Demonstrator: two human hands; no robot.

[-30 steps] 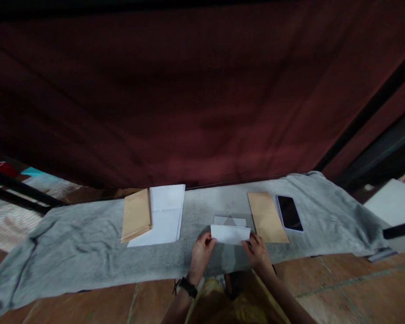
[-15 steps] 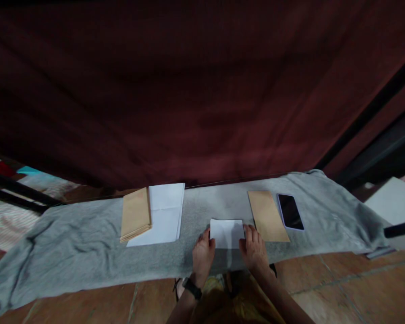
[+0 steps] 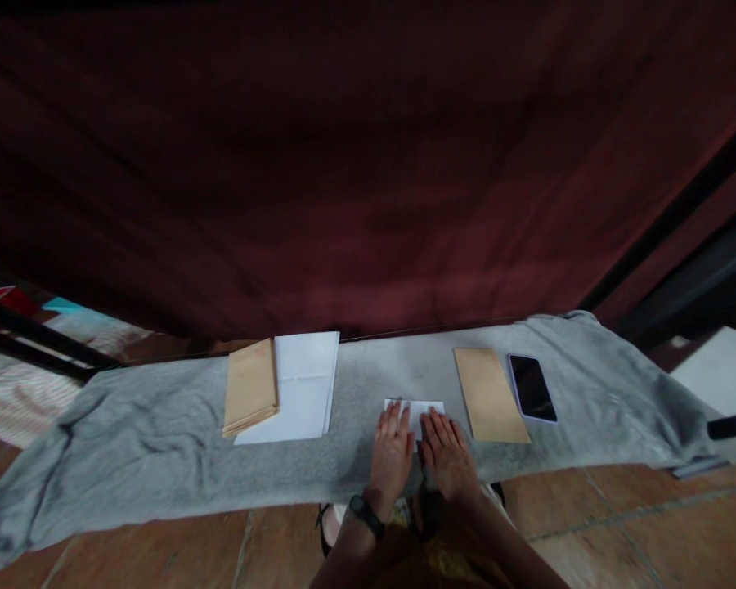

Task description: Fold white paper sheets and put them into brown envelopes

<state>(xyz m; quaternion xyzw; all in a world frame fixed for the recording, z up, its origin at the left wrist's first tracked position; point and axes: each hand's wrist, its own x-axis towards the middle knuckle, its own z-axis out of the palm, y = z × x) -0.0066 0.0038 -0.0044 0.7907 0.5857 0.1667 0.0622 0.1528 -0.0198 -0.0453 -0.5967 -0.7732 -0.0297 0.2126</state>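
Observation:
A folded sheet of white paper lies on the grey cloth in front of me, mostly covered by my hands. Flat on its left part rests my left hand, fingers stretched out, a dark watch on the wrist. My right hand presses on the right part, its fingers also extended. Neither hand grips anything. Just right of the paper is a single brown envelope.
A grey cloth covers the long narrow surface. On the left, a stack of brown envelopes overlaps white paper sheets. A phone lies beyond the single envelope. Behind hangs a dark red cloth.
The paper's raised flap has been folded down flat. My hands have gone from holding the paper's side edges to lying on top of it, closer together.

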